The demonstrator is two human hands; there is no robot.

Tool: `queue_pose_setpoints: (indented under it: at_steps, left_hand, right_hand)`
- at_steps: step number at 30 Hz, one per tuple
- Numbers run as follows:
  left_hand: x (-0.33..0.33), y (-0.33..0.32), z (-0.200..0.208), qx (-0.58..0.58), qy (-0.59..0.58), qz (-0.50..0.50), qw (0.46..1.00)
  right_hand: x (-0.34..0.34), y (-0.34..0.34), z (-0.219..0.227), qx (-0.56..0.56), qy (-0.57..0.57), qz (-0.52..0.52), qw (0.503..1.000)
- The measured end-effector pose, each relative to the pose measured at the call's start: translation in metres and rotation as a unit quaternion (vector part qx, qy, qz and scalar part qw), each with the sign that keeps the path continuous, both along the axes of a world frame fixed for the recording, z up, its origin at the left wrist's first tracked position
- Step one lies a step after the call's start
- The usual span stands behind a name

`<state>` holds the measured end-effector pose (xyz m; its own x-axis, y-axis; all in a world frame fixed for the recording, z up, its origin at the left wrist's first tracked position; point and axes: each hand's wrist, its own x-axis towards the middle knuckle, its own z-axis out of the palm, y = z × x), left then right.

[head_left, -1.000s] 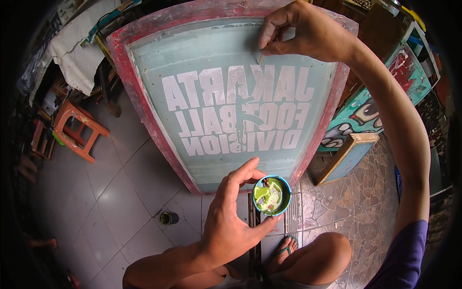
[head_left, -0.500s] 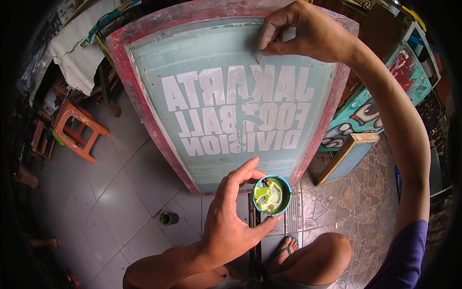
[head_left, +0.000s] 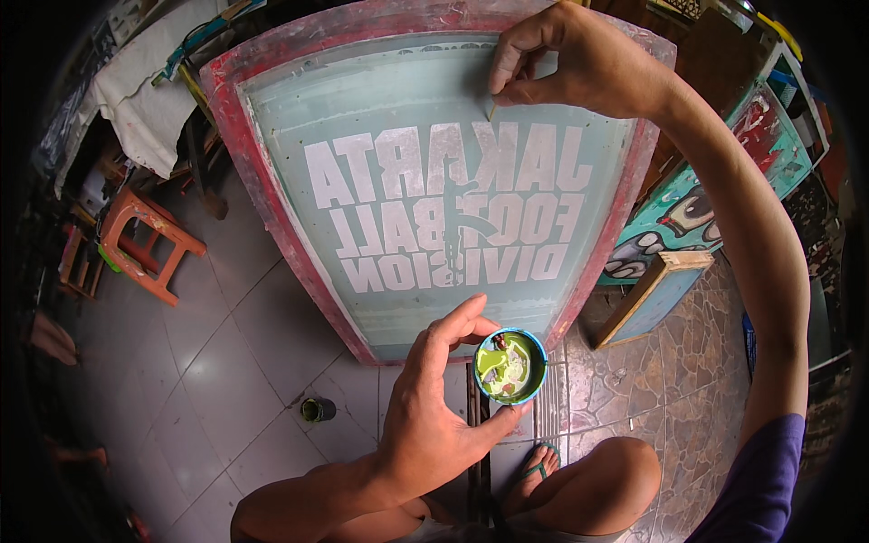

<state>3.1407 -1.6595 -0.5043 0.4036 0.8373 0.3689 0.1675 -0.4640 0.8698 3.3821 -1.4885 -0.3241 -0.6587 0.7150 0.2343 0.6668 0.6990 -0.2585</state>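
Observation:
My left hand [head_left: 430, 416] is closed around a small blue-rimmed cup [head_left: 541, 369], thumb on the near side and fingers on the far side. Glossy green paint [head_left: 491, 362] with paler streaks lies inside it. Farther up, my right hand [head_left: 566, 68] pinches a thin yellowish stick [head_left: 491, 113], its tip down at the screen just above the lettering. The printing screen [head_left: 362, 29] has a red-stained frame and pale blue-green mesh, tilted in front of me. Mirrored block letters [head_left: 389, 226] and a figure shape show on the mesh in light grey.
A dark paint-smeared cup [head_left: 319, 410] stands on the tiled floor at left. Beyond it is an orange plastic stool [head_left: 149, 240]. At right, a small wooden frame [head_left: 647, 303] leans by a painted teal panel [head_left: 674, 217]. A white cloth [head_left: 145, 100] hangs at upper left.
Both hands, the cup and the screen stay almost where they were. At the far left edge, a blurred skin-toned shape has shifted slightly.

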Motion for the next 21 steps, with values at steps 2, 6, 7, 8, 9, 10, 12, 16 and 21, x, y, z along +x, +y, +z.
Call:
queue_pose_setpoints:
  at_steps: [2,6,7,8,9,10,12,16,21]
  left_hand:
    - [-0.0001,0.0002,0.0005,0.002,0.000,0.000,1.000]
    - [-0.0005,0.0003,-0.0003,0.001,0.000,0.001,1.000]
    - [-0.0004,0.0002,-0.0009,0.002,-0.001,0.001,1.000]
    - [0.0000,0.0002,-0.0012,0.003,-0.002,0.000,1.000]
    - [0.0002,0.0002,-0.0012,0.003,-0.002,0.000,1.000]
    - [0.0003,0.0003,-0.0012,0.003,-0.001,0.001,1.000]
    - [0.0003,0.0002,-0.0007,0.003,0.000,0.002,1.000]
    - [0.0004,-0.0002,-0.0004,0.001,0.001,0.001,1.000]
    - [0.0000,0.0007,-0.0016,0.005,0.003,-0.004,1.000]
  right_hand:
    - [-0.0003,0.0001,-0.0006,0.002,-0.001,-0.004,1.000]
    - [-0.0020,-0.0012,-0.0006,-0.005,0.004,-0.018,1.000]
    - [-0.0020,-0.0010,-0.0009,-0.003,0.006,-0.014,1.000]
    - [-0.0015,-0.0008,-0.0013,-0.001,0.007,-0.012,1.000]
    - [-0.0001,0.0003,-0.0021,0.000,0.008,-0.006,1.000]
    - [0.0021,0.0021,-0.0031,0.002,0.010,0.000,1.000]
    - [0.0020,0.0026,-0.0031,0.002,0.010,0.002,1.000]
    - [-0.0018,0.0002,-0.0014,-0.003,0.009,-0.006,1.000]
    - [0.0033,0.0016,-0.0037,0.012,0.019,0.027,0.999]
